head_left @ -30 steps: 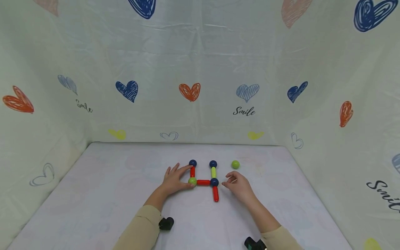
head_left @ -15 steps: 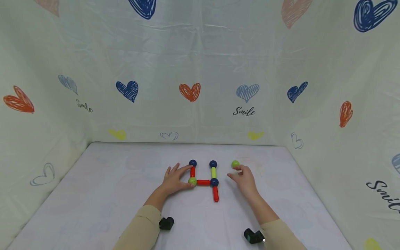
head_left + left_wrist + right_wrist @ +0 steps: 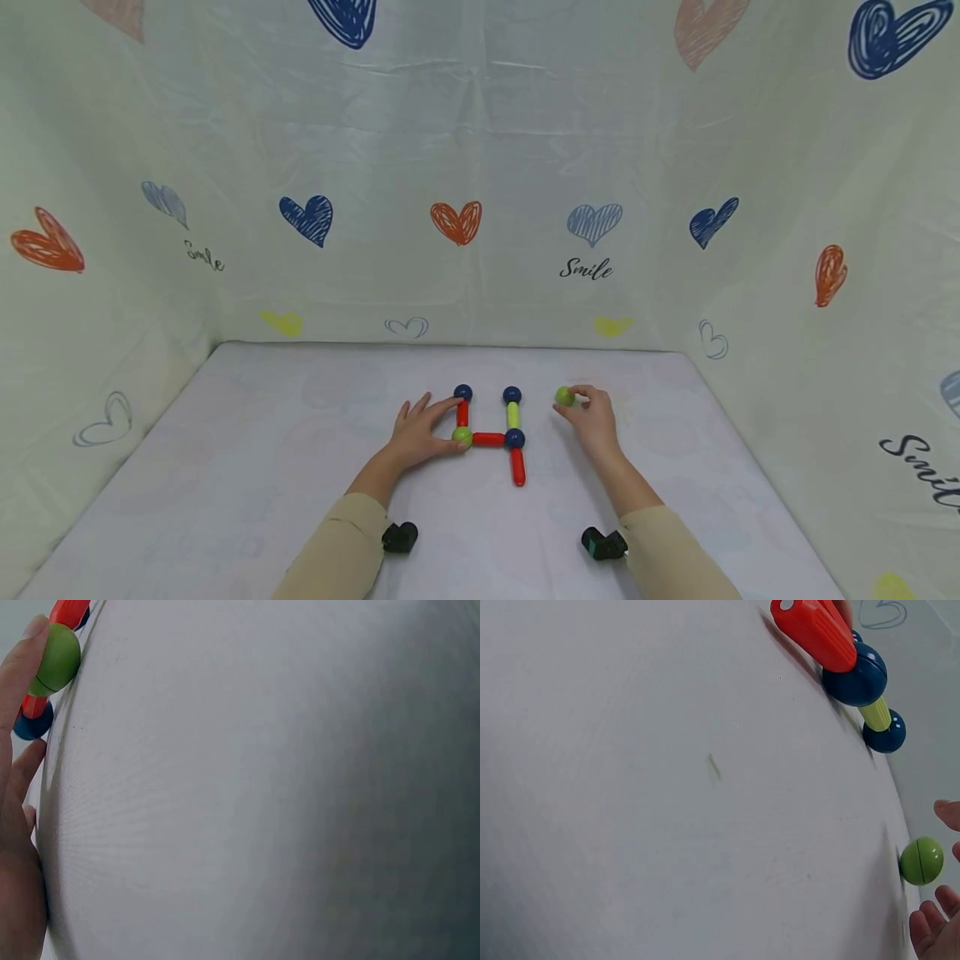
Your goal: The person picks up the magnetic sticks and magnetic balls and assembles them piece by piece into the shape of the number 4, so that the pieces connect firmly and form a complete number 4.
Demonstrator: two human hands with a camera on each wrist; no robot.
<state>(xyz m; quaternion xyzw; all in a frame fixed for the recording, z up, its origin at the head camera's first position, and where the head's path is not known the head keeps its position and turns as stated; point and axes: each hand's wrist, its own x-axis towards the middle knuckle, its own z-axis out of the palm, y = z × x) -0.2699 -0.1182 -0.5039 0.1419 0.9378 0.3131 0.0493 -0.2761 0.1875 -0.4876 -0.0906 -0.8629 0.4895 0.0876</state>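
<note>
A toy building frame of rods and balls lies on the white table. A joined green ball (image 3: 462, 437) forms its left corner, with a red rod running from it to a far blue ball (image 3: 462, 392). Another red rod (image 3: 489, 439) leads right to a second blue ball (image 3: 514, 438), which bears a yellow-green rod (image 3: 513, 415) and a red rod (image 3: 518, 468). My left hand (image 3: 414, 435) grips the left side, thumb at the green ball, index finger at the far blue ball. My right hand (image 3: 596, 421) has thumb and fingers spread around a loose green ball (image 3: 921, 861); gaps show in the right wrist view.
The white tabletop (image 3: 247, 467) ends at a pale curtain (image 3: 472, 283) printed with hearts, which also hangs along both sides. A black camera (image 3: 400, 537) sits at the left wrist and another camera (image 3: 603, 544) at the right.
My right hand has moved away from beside the frame, up and to the right, to the loose green ball. My left hand and the frame have stayed in place.
</note>
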